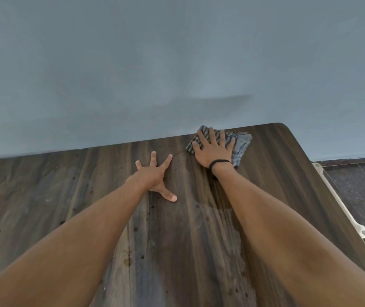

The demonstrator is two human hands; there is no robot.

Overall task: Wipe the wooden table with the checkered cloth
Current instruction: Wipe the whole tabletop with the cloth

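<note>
Lit softly and evenly, rather dim. Faintly shadowed on the wall (221, 99) right of centre. Dully glossed on the table (183, 240) at lower centre. Bent toward frame edges; slightly soft throughout.

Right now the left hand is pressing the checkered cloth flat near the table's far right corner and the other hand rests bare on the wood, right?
No: the head view shows the right hand pressing the cloth flat near the far right corner of the table; the left hand rests bare on the wood.

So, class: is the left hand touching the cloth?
Apart. The head view shows bare table between the left hand and the cloth under the right hand.
</note>
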